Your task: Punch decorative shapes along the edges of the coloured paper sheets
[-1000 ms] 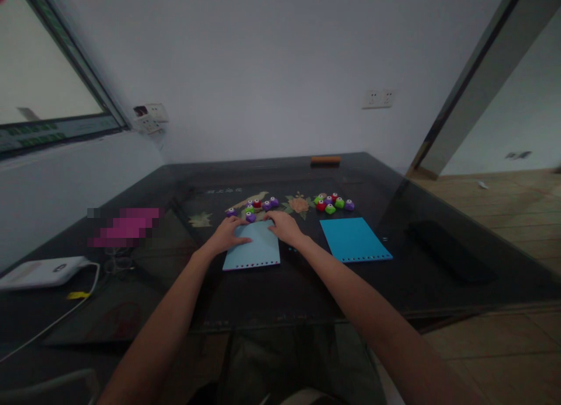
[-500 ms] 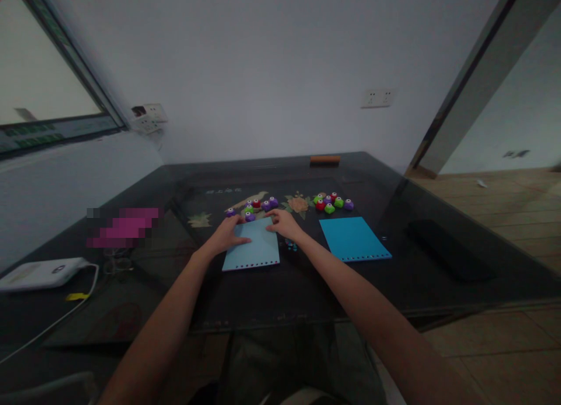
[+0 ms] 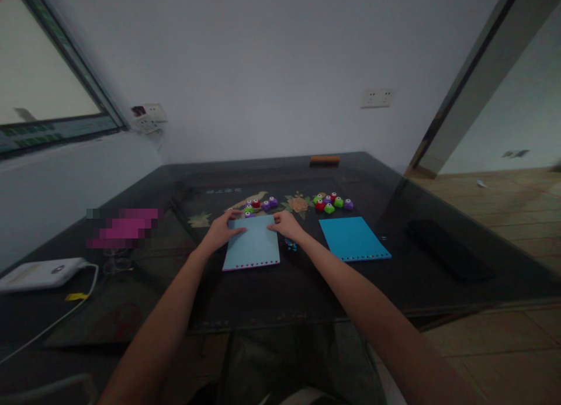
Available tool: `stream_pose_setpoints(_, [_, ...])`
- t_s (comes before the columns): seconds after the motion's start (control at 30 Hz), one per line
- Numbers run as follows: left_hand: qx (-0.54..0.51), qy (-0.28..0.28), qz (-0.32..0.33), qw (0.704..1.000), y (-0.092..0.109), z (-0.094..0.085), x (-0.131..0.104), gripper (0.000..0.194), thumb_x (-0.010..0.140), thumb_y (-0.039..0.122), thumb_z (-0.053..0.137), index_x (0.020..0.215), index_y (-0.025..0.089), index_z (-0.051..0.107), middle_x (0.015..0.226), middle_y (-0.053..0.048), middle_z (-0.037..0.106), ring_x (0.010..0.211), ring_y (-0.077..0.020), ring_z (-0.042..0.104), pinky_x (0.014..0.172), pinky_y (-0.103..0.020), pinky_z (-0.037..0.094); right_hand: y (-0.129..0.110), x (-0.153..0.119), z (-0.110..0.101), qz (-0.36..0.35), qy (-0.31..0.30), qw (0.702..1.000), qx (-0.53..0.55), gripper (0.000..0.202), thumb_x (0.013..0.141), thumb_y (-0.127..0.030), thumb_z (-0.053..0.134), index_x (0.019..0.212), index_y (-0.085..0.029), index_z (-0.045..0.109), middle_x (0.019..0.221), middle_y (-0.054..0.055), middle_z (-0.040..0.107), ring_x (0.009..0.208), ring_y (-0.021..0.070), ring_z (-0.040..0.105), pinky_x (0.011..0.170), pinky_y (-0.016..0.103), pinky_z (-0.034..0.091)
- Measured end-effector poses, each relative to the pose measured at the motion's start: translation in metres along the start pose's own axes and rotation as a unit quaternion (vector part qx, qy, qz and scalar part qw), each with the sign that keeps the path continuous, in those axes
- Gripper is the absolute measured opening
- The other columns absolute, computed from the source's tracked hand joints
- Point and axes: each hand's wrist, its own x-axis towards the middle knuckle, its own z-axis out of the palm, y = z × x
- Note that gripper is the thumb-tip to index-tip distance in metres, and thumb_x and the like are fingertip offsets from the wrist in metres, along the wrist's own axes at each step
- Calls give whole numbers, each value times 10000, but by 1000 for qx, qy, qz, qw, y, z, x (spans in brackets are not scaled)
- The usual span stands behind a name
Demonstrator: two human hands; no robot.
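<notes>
Pale blue loose-leaf paper (image 3: pixel 253 244) with punched holes along its near edge lies on the dark table. My left hand (image 3: pixel 221 229) grips its far left corner, thumb on top and fingers at the edge. At the far right corner, my right hand (image 3: pixel 287 226) pinches the paper with curled fingers. Just beyond the paper sits a group of small red, green and purple toys with eyes (image 3: pixel 266 206), one partly hidden behind its far edge. Small blue pieces (image 3: pixel 291 245) lie beside the paper, under my right wrist.
Brighter blue punched paper (image 3: pixel 354 238) lies to the right, with a second toy group (image 3: pixel 329 208) behind it. Farther right is a dark flat object (image 3: pixel 449 250). A white device with a cable (image 3: pixel 44 274) and a blurred pink item (image 3: pixel 125 227) lie left. An orange-brown bar (image 3: pixel 325 160) sits at the back.
My left hand has shifted slightly left and away from me along the paper's edge. The right hand's fingers have curled in at the far right corner. The paper has straightened slightly.
</notes>
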Motion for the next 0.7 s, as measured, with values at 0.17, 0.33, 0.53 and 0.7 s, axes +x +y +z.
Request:
stream_pose_setpoints(0.17, [-167,41,-58,983,-7,0,5,549,676,425,649,1137,168,498,959,-75,625,784,-192,610,679,-318,480,6,6,-3,19,0,991,129,136,681,-83,620,802,-107,679,762,55,685,697,160,621,674,287,485])
stream_pose_setpoints(0.33, [-273,25,-134,952,-2,1,3,452,724,432,615,1086,171,544,900,-91,666,758,-208,627,594,-295,483,3,7,-15,33,39,979,198,145,694,-105,622,832,-90,663,783,60,688,658,125,602,669,268,481])
stream_pose_setpoints(0.53, [-330,-65,-125,934,11,4,-5,345,747,470,593,830,137,633,701,-62,658,545,-142,574,501,-258,448,0,8,-33,35,110,966,231,185,697,-160,630,872,-106,656,782,53,690,634,116,585,607,240,454])
stream_pose_setpoints(0.7, [-349,-119,-112,923,21,12,-7,331,727,474,613,748,144,592,586,-25,601,436,-101,502,442,-238,415,4,11,-39,31,151,952,263,202,691,-207,643,876,-124,646,833,50,692,659,119,593,600,232,453])
